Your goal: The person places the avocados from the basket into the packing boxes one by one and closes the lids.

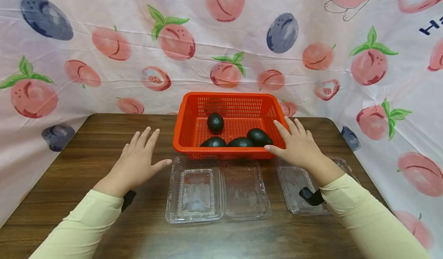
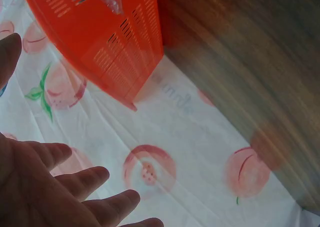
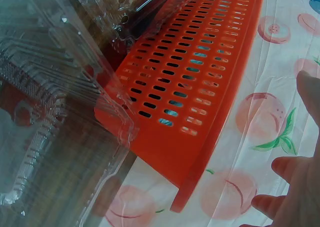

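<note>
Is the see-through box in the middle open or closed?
Open. The clear box lies spread flat on the table, lid beside tray, empty.

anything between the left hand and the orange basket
No: in the head view only bare wooden table lies between the left hand and the orange basket.

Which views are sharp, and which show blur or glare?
Head view: sharp, evenly lit, edges slightly bowed. Left wrist view: wooden table streaked with motion blur. Right wrist view: clear plastic container close, hazy, with glints; orange basket fairly sharp.
</note>
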A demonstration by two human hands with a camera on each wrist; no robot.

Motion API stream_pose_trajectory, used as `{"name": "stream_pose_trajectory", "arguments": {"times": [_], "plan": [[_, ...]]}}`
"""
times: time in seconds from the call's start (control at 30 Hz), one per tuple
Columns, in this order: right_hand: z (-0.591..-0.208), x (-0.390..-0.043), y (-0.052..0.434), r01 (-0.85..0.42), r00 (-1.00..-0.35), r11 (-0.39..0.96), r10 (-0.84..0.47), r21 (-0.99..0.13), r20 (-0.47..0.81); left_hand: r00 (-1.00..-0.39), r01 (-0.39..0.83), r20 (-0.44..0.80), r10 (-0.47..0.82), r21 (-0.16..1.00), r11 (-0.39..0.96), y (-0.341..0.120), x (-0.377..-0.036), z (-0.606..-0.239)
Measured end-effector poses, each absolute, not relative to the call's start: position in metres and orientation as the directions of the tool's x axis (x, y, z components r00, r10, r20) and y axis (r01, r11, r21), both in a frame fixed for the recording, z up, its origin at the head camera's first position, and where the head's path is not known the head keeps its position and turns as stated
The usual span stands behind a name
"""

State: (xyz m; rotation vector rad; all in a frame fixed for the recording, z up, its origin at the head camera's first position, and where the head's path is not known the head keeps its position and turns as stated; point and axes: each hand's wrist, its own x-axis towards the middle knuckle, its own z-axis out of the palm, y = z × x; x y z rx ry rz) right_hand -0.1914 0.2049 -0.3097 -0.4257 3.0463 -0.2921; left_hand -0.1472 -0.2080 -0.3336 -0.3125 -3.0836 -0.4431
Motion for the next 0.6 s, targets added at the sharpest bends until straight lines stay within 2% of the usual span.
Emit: {"name": "stream_pose_trajectory", "arguments": {"times": [0.27, 0.6], "plan": [[-0.302, -0.193, 0.208, -0.267, -0.96, 0.946, -0.277, -0.185, -0.029, -0.974, 0.217, 0.021, 0.224, 0.345, 0.913, -0.21, -0.141, -0.343], [-0.297, -0.201, 0.21, -0.267, -0.959, 0.936, -0.282, -0.23, -0.035, -0.961, 0.197, -0.086, 0.265, 0.463, 0.864, -0.214, -0.131, -0.35]]}}
